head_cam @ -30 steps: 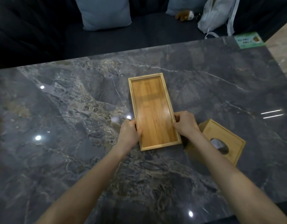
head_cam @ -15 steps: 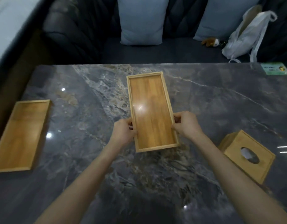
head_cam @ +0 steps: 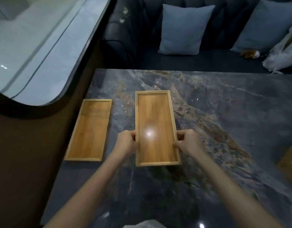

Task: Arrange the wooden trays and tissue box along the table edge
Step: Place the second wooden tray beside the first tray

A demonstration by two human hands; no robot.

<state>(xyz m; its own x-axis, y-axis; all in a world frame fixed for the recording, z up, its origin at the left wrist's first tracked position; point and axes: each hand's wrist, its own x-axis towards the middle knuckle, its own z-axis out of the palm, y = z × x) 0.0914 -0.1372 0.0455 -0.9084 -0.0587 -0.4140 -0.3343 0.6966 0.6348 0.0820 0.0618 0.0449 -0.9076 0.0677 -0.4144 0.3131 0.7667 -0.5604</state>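
Both hands hold a long wooden tray [head_cam: 156, 119] by its long sides, near its front end. My left hand [head_cam: 126, 143] grips the left rim and my right hand [head_cam: 188, 142] grips the right rim. I cannot tell whether the tray rests on the dark marble table [head_cam: 215, 112] or hangs just above it. A second wooden tray [head_cam: 90, 130] lies flat along the table's left edge, a hand's width left of the held one and roughly parallel to it. The wooden tissue box [head_cam: 289, 160] shows only as a blurred corner at the right border.
A dark sofa [head_cam: 207, 61] runs behind the table with two light blue cushions [head_cam: 184, 30], a small plush toy [head_cam: 250, 53] and a white bag [head_cam: 283, 51]. A brown wall and a window [head_cam: 27, 46] border the table's left side.
The held tray has travelled left across the table toward the second tray, and my view has swung left with it. The tissue box has slid to the right border of the view.
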